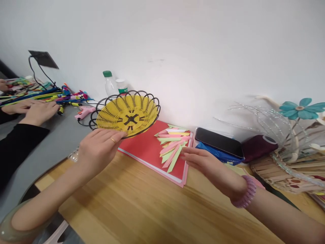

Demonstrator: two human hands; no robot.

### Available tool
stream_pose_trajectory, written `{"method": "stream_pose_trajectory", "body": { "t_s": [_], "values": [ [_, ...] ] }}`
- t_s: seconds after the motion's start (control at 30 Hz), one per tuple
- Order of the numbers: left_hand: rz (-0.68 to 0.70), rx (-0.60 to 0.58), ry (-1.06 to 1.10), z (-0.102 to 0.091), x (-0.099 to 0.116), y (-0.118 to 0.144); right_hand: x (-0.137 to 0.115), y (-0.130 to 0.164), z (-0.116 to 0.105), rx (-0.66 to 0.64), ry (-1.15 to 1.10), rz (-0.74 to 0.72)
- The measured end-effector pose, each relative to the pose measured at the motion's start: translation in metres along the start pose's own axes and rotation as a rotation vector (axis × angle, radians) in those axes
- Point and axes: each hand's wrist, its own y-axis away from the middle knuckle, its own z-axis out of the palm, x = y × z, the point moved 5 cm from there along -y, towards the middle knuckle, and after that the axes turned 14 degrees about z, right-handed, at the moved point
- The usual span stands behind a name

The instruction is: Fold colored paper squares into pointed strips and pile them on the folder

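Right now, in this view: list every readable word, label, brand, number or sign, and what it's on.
White-capped container, green label: white characters, too small and blurred to quote reliably.
Blue packet: small pale mark near its lower edge, too small to read.
Nothing else legible: no text seen on the yellow basket or red sheet.

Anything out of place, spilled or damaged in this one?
Nothing looks spilled or broken. The yellow basket tilts, but the left hand holds it. Only faint grey smudges on the white wall stand out against its plain surface.
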Motion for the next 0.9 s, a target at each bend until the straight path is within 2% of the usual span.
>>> {"method": "stream_pose_trajectory", "body": {
  "t_s": [0.1, 0.23, 0.4, 0.5, 0.6, 0.67, 0.7, 0.77, 0.83, 0.9],
  "values": [
    [0.058, -0.062, -0.092, 0.007, 0.006, 0.003, -0.024, -0.022, -0.007, 0.183, 0.520, -0.113],
    [0.044, -0.090, -0.061, 0.022, 0.015, 0.007, -0.050, -0.063, -0.001, 0.335, 1.015, -0.263],
    [0.069, -0.074, 0.016, 0.041, 0.026, 0.000, -0.055, -0.107, 0.004, 0.441, 1.434, -0.349],
    [0.110, -0.048, 0.064, 0.046, 0.032, -0.005, -0.059, -0.114, 0.008, 0.448, 1.587, -0.423],
    [0.202, 0.065, 0.115, 0.038, 0.039, -0.002, -0.062, -0.093, 0.014, 0.467, 1.671, -0.576],
    [0.352, 0.160, 0.104, 0.028, 0.046, 0.007, -0.052, -0.061, 0.020, 0.496, 1.696, -0.734],
    [0.501, 0.141, 0.095, 0.026, 0.053, 0.014, -0.042, -0.043, 0.024, 0.480, 1.716, -0.817],
    [0.625, 0.014, 0.104, 0.030, 0.057, 0.026, -0.008, -0.008, 0.034, 0.331, 1.779, -0.985],
    [0.618, -0.145, 0.072, 0.039, 0.054, 0.033, 0.031, 0.021, 0.043, 0.147, 1.835, -1.139],
    [0.550, -0.233, 0.014, 0.048, 0.048, 0.037, 0.059, 0.034, 0.046, 0.084, 1.860, -1.221]
  ]
}}
